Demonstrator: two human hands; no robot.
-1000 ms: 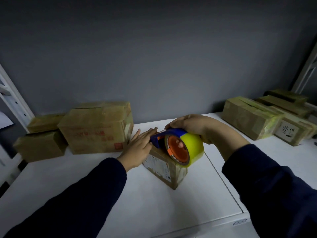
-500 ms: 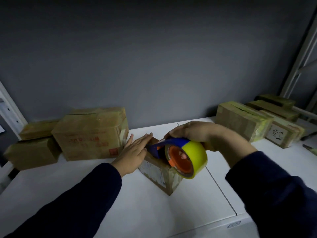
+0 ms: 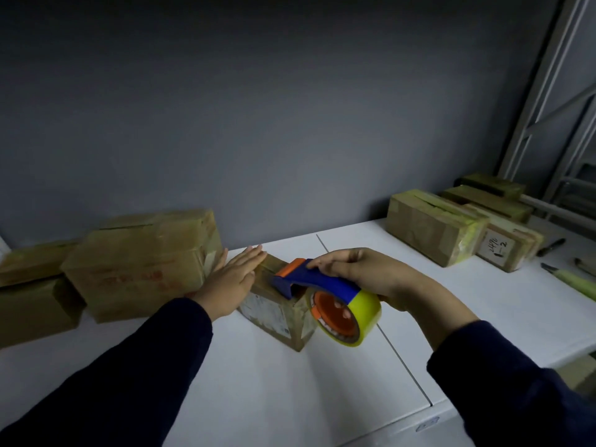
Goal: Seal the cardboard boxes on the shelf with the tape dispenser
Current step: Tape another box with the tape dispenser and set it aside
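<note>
Right hand (image 3: 361,275) fingers grip tape dispenser (image 3: 325,295) (atop small box (image 3: 274,308)).

Two long, plain dark navy sleeves (image 3: 135,366) down to the wrists, left hand (image 3: 230,280) and right hand (image 3: 367,274) bare.

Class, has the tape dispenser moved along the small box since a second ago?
Yes. Against the small box, the tape dispenser in the right hand has slid toward its near end, away from the left hand.
</note>
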